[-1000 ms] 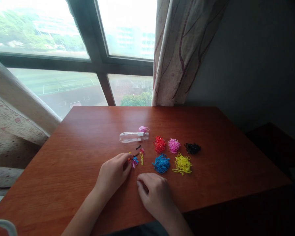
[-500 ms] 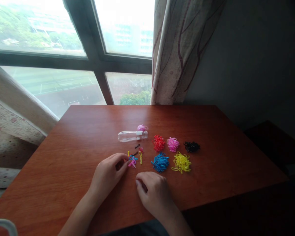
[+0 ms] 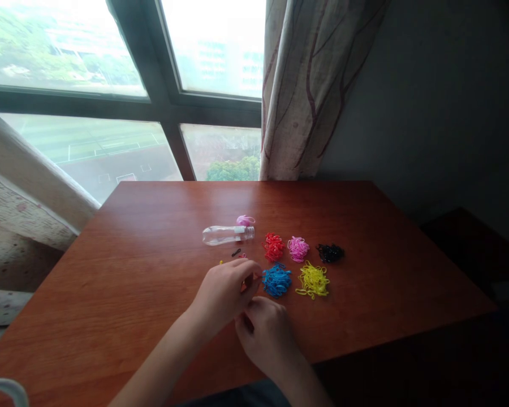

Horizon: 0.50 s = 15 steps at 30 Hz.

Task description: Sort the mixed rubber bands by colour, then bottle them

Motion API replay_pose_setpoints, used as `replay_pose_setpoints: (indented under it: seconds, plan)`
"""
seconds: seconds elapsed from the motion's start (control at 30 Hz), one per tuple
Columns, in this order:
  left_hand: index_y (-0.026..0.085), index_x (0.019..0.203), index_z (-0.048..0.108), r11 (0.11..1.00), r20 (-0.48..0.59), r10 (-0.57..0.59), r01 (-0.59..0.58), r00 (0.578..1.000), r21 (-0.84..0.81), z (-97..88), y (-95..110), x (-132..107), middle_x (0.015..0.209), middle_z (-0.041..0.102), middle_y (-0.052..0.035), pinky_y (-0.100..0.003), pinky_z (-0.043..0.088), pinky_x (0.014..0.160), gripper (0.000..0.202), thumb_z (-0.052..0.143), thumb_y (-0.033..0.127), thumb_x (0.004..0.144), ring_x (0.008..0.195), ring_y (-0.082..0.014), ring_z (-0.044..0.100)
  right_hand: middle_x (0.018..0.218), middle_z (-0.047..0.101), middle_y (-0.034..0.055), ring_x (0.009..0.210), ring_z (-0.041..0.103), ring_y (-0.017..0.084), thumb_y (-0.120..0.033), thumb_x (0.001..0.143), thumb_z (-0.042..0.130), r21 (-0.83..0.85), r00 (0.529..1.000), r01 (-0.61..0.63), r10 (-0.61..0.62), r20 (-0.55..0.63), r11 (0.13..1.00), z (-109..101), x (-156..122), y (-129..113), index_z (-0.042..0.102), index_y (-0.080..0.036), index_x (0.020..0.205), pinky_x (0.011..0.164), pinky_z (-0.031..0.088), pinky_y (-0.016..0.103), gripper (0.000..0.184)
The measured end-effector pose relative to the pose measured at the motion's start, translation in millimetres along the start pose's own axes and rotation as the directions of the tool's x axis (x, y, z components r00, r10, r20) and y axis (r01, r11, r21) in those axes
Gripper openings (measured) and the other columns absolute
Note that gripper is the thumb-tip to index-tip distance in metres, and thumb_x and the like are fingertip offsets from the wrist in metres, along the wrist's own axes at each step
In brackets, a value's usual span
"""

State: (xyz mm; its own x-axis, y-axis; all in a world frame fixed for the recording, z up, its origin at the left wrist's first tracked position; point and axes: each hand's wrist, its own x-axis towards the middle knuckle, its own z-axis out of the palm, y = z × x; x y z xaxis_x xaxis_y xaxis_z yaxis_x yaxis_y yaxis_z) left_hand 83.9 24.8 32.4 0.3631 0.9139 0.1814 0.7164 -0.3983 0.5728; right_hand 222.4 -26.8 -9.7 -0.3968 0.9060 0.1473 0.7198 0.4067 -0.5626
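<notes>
My left hand (image 3: 231, 285) reaches to the left edge of a pile of small blue loop-shaped pieces (image 3: 276, 280). Its thumb and forefinger are pinched together; whatever sits between them is too small to make out. Just below and partly behind it, my right hand (image 3: 268, 330) rests curled on the table, fingers closed, their contents hidden. A loose black looped piece (image 3: 236, 252) lies beyond the left hand, which covers most of the small mixed-colour group there.
Piles of red (image 3: 274, 247), pink (image 3: 298, 249), black (image 3: 331, 252) and yellow loops (image 3: 314, 280) lie near the blue one. A clear bottle (image 3: 224, 235) lies on its side, with a pink item (image 3: 245, 220) behind its neck. A window (image 3: 220, 152) and curtain (image 3: 305, 85) border the wooden table (image 3: 152, 237).
My left hand has moved right, from the mixed-colour pieces to the blue pile, and now overlaps that mixed group in view. My right hand has stayed put.
</notes>
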Motion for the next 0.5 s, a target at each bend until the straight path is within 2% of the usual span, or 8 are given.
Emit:
replay_pose_setpoints:
  seconds: [0.13,0.3,0.5]
  plan:
    - [0.022,0.084,0.065,0.999,0.082,0.040,-0.042,0.996,0.025,10.1,11.1,18.8,0.078,0.068,0.0011,-0.023,0.040,0.059,0.008,0.058,0.018,0.085,0.065,-0.0127,0.059,0.075,0.069,0.0026,0.072,0.064,0.018,-0.012,0.081,0.057,-0.069,1.000,-0.011,0.012,0.018,0.998,1.6,-0.2,1.1,0.064,-0.020,0.078,0.059,0.033,0.025,0.011]
    - [0.022,0.087,0.067,0.999,0.108,0.052,-0.054,0.993,0.007,7.7,6.6,22.1,0.078,0.069,-0.0001,-0.024,0.043,0.062,0.006,0.061,0.021,0.085,0.067,-0.0140,0.060,0.077,0.069,0.0018,0.074,0.065,0.018,-0.014,0.084,0.056,-0.031,1.000,0.025,-0.026,-0.015,0.999,2.8,-0.1,1.8,0.065,-0.021,0.081,0.061,0.035,0.025,0.011]
    - [0.020,0.088,0.067,0.996,-0.011,-0.033,0.032,0.999,-0.082,-14.2,-9.4,-1.8,0.077,0.068,-0.0010,-0.022,0.043,0.059,0.014,0.055,0.026,0.090,0.063,-0.0117,0.058,0.080,0.068,-0.0004,0.076,0.064,0.016,-0.015,0.090,0.053,0.078,0.999,0.026,-0.024,-0.029,0.997,-1.7,0.2,-1.8,0.062,-0.022,0.085,0.066,0.036,0.024,0.013]
